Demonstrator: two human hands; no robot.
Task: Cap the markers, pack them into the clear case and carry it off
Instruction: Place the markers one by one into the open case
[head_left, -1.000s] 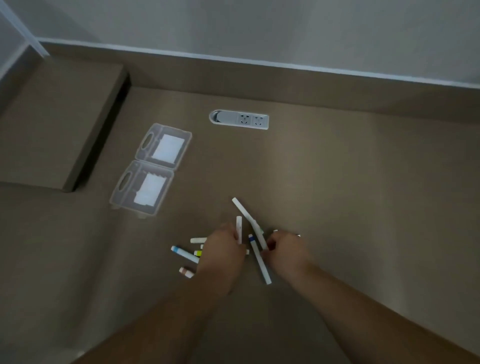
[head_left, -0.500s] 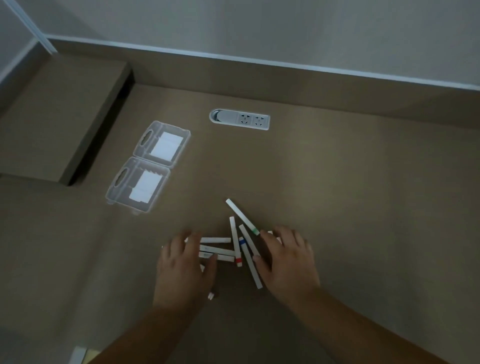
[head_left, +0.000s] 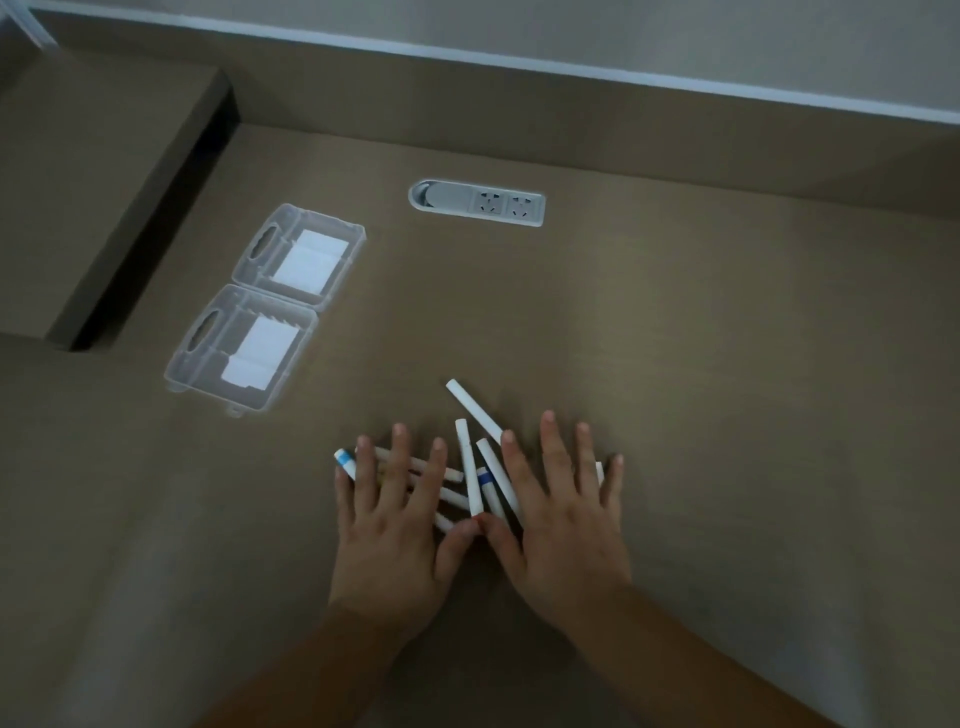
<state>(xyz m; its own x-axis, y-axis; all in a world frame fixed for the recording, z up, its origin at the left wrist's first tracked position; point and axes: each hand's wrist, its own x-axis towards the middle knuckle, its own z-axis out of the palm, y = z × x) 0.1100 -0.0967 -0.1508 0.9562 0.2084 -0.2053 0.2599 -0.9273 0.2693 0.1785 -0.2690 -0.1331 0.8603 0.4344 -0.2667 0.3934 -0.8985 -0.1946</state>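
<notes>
Both hands flat, fingers spread, nothing gripped. Left hand (head_left: 389, 525) lies over several white markers (head_left: 470, 475) on the table (head_left: 727, 364); right hand (head_left: 563, 519) covers the pile's right edge. Thumbs nearly touch. Clear case (head_left: 249, 322) lies open, well apart to the upper left.

Markers (head_left: 470, 475) under both hands, open clear case (head_left: 267, 309) far left, socket strip (head_left: 478, 202) behind.

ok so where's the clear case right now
In the head view the clear case lies open on the desk at upper left, beyond the left hand and the markers, left of the built-in power socket.
</notes>
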